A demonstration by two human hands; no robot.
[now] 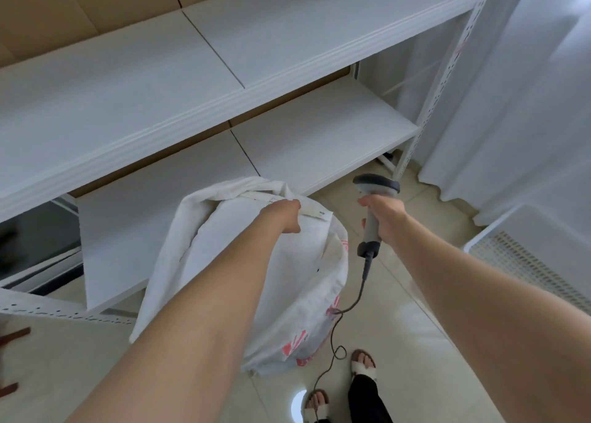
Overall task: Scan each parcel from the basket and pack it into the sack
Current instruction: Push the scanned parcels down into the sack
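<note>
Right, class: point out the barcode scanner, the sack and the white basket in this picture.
barcode scanner (371, 234), head view, on its grey handle.
sack (303, 282), head view, on its white side.
white basket (518, 259), head view, on its perforated wall.

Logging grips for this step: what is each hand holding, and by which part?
The left hand grips the white sack at its top rim; the right hand grips the barcode scanner by its handle.

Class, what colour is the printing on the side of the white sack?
Pinkish red, on the sack, best seen in the head view.
</note>
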